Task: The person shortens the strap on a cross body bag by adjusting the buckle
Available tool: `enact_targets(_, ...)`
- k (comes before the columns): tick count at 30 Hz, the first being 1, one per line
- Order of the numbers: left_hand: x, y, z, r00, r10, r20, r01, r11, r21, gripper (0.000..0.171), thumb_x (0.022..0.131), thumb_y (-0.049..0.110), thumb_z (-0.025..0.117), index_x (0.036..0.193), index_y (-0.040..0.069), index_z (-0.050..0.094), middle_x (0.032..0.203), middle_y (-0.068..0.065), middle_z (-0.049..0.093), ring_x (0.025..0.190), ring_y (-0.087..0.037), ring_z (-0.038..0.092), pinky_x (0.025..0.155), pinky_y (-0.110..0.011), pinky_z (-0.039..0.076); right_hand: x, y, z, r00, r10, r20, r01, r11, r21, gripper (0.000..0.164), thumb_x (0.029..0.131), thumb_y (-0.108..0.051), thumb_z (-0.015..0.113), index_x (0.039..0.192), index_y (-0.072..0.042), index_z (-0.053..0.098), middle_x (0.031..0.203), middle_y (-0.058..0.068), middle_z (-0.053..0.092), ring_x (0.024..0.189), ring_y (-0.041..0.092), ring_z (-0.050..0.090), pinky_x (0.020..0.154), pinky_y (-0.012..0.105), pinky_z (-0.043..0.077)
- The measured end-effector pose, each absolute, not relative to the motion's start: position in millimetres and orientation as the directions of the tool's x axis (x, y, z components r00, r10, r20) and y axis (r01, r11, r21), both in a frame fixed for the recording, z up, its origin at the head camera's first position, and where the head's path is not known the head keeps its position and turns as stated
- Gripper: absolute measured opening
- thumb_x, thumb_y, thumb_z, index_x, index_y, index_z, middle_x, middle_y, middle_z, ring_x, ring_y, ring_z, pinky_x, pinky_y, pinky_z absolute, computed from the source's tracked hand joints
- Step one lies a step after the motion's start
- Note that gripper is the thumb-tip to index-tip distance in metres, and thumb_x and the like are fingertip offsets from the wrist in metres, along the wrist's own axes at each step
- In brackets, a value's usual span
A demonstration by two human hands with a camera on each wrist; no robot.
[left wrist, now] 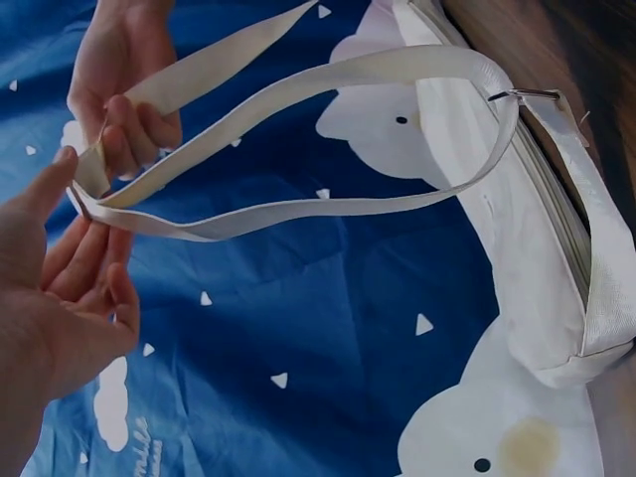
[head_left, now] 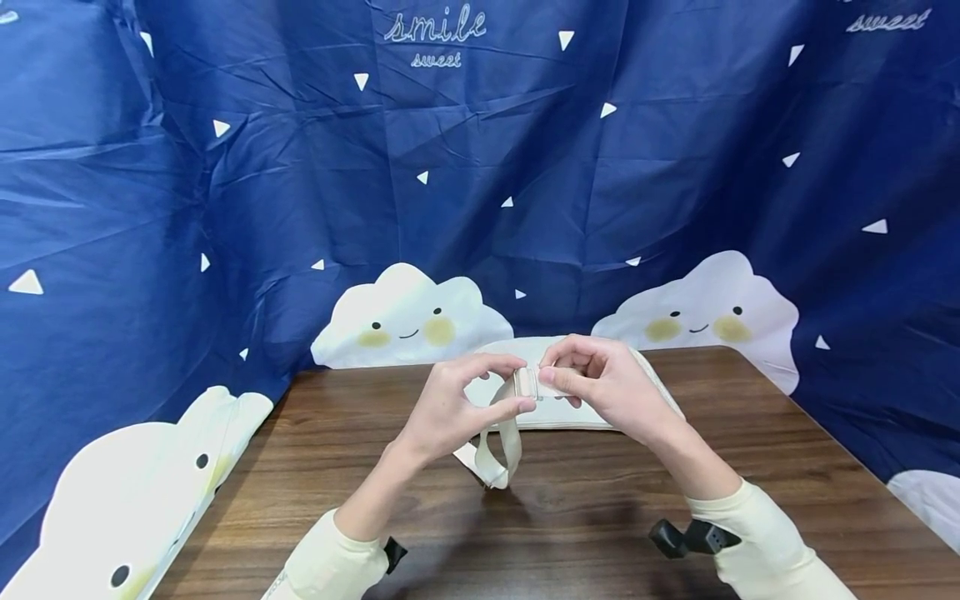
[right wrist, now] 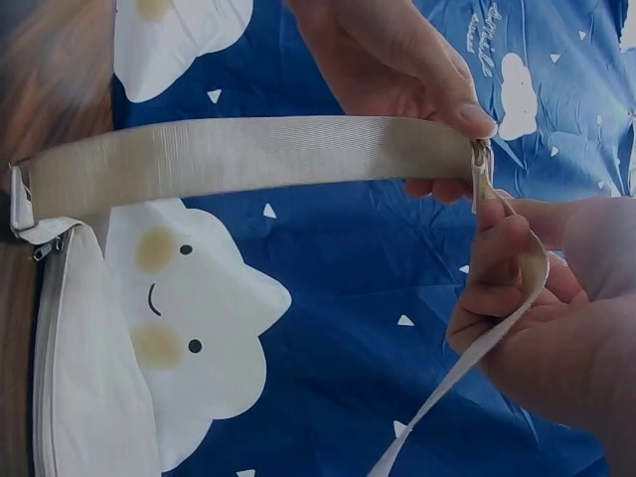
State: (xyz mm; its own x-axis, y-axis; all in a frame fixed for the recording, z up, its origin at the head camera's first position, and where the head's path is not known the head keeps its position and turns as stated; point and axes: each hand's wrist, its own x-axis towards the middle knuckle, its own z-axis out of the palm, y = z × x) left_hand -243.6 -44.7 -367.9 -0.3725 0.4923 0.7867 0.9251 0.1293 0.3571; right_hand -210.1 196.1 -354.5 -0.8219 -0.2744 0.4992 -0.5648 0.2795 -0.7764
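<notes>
Left hand (head_left: 453, 400) pinches buckle (head_left: 527, 384); right hand (head_left: 611, 387) grips strap (right wrist: 537, 272) beside it. Probably best worked with strap flat, buckle steady.

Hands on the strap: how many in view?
2. The left hand grips the buckle on the strap between thumb and fingers; the right hand pinches the strap just beside that buckle. No other hand shows in any view.
</notes>
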Motion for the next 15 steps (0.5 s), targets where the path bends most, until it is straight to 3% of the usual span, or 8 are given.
enact_targets(5,-243.6,-46.0,-368.6,-0.360,0.493,0.792,0.930,0.125,0.346,0.039,0.080,0.022,0.090,0.115,0.010,0.075,0.109,0.007,0.073,0.100,-0.007,0.067,0.086,-0.029,0.052,-214.1,193.6,-358.8,-0.817,-0.287,0.500,-0.567,0.238,-0.789,0.009,0.093,-0.018,0.077,0.097,-0.013,0.071,0.071,0.009,0.059,0.056,0.025,0.052,0.049,0.034,0.042)
enact_targets(8,-243.2,-46.1,-369.0,-0.351,0.489,0.799,0.934,0.114,0.340,0.038,0.080,0.020,0.090,0.114,0.010,0.075,0.110,0.007,0.074,0.101,-0.007,0.067,0.086,-0.029,0.052,-215.8,192.2,-361.2,-0.819,-0.290,0.496,-0.561,0.215,-0.800,0.010,0.093,-0.020,0.077,0.097,-0.014,0.071,0.069,0.010,0.058,0.056,0.025,0.053,0.049,0.034,0.042)
enact_targets(15,-241.5,-42.0,-368.9,-0.336,0.446,0.829,0.940,0.099,0.328,0.042,0.081,0.018,0.089,0.119,0.011,0.074,0.108,0.006,0.075,0.098,-0.006,0.068,0.081,-0.033,0.052,-219.5,189.5,-364.8,-0.827,-0.332,0.453,-0.482,0.003,-0.876,0.013,0.098,-0.010,0.070,0.104,-0.001,0.063,0.071,0.014,0.059,0.053,0.023,0.050,0.053,0.030,0.041)
